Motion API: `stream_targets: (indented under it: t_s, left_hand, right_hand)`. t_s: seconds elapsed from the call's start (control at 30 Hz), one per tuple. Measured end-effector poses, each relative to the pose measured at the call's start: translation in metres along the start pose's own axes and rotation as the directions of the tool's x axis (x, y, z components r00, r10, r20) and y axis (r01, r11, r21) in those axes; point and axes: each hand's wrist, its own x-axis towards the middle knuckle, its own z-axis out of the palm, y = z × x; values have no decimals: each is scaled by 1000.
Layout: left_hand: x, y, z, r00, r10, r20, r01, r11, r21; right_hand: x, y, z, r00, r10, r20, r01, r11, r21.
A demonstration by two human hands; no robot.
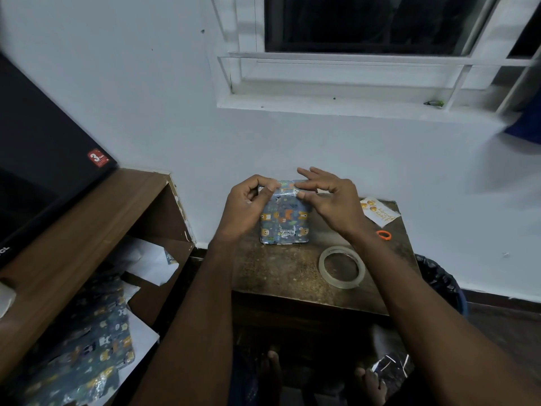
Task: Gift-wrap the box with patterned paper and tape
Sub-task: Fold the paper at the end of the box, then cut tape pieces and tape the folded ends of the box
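A box (285,221) wrapped in blue paper with orange and white animal figures stands on a small dark wooden table (281,271), close to the wall. My left hand (248,205) curls round the box's upper left corner, thumb and fingers pinching the paper there. My right hand (330,199) presses on the top right edge with its thumb and forefinger, the other fingers spread above. A roll of clear tape (342,266) lies flat on the table to the right of the box.
An orange scissors handle (383,235) and a white gift tag (379,213) lie at the table's right side. Leftover patterned paper (87,341) sits on a brown shelf unit (96,218) at left, beside a black box (44,159). A dark bin (439,279) stands at right.
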Motion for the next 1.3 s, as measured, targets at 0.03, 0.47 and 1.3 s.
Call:
stream_targets:
  t_s: [0.03, 0.47, 1.3]
  left_hand:
    - [1, -1, 1, 1000, -5, -12, 5, 1000, 3]
    - [12, 13, 19, 950, 235, -204, -99, 851, 516]
    - [22, 48, 75, 970, 114, 213, -172, 945, 277]
  right_hand:
    - [1, 0, 2, 999, -37, -8, 36, 996, -84]
    - [-9, -2, 15, 930, -367, 31, 323, 771, -550]
    - [-34, -23, -35, 957, 282, -63, -258, 931, 257]
